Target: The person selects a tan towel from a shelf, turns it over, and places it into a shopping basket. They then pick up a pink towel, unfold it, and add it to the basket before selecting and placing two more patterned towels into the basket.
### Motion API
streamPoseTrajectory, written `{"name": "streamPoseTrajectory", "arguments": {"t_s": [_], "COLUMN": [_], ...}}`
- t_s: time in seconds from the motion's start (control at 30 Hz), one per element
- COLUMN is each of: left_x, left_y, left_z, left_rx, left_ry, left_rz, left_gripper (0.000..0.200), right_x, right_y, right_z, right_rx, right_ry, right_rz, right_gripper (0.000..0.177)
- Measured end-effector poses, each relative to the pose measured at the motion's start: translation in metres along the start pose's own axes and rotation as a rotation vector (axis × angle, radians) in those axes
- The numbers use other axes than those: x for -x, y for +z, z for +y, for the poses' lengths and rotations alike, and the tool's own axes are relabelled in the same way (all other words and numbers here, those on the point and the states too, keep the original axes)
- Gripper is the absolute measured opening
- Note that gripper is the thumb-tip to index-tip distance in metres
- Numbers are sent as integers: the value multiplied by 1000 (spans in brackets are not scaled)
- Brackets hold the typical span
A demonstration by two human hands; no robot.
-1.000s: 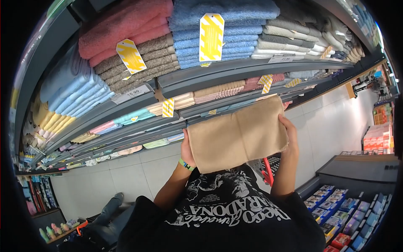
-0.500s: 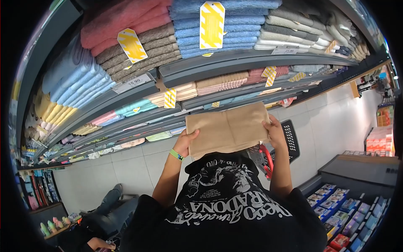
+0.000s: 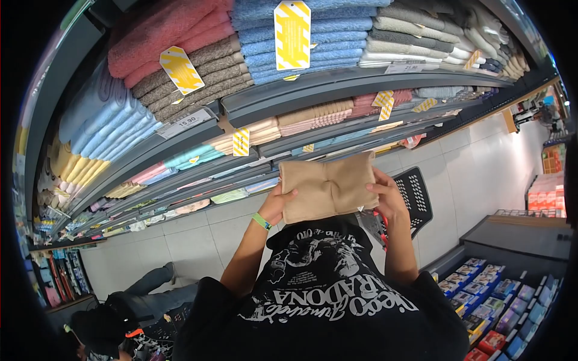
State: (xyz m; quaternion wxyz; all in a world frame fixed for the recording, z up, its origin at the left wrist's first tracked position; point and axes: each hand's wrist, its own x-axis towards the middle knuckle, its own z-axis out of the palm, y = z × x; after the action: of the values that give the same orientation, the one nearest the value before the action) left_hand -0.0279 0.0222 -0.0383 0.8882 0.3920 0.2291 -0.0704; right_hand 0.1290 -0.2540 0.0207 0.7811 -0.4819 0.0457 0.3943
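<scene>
A folded beige towel [image 3: 328, 188] is held up in front of my chest, creased down its middle. My left hand [image 3: 277, 203] grips its left edge, thumb on the near face and fingers behind. At the opposite edge my right hand [image 3: 386, 191] pinches the cloth the same way. A green band circles my left wrist. Beyond the towel stand shelves of folded towels, among them a blue stack [image 3: 304, 42], a brown stack [image 3: 189, 72] and a red stack [image 3: 171, 36].
A dark shopping basket [image 3: 415, 198] with red parts is beside my right forearm. Boxed goods fill a low display [image 3: 487, 307] at lower right. Another person [image 3: 108, 325] is at lower left. Yellow-striped tags and a price label [image 3: 186, 122] hang along the shelf edges.
Both hands have come closer together, so the towel now buckles at its middle crease. The view has shifted slightly, and the person at lower left has moved.
</scene>
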Motion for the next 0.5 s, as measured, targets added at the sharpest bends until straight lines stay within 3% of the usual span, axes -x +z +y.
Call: {"name": "streamPoseTrajectory", "arguments": {"t_s": [0.1,0.27,0.5], "left_x": [-3,-1,-6], "left_y": [22,60,56], "left_z": [-6,-2,-10], "left_rx": [13,104,164], "left_ry": [-54,-44,-48], "left_rz": [-64,-170,-122], "left_gripper": [48,48,44], "right_x": [-1,-6,1], "right_y": [30,67,80], "right_z": [10,37,40], "right_rx": [26,522,732], "right_ry": [-3,-42,-91], "right_rz": [-48,-233,-247], "right_gripper": [72,80,77]}}
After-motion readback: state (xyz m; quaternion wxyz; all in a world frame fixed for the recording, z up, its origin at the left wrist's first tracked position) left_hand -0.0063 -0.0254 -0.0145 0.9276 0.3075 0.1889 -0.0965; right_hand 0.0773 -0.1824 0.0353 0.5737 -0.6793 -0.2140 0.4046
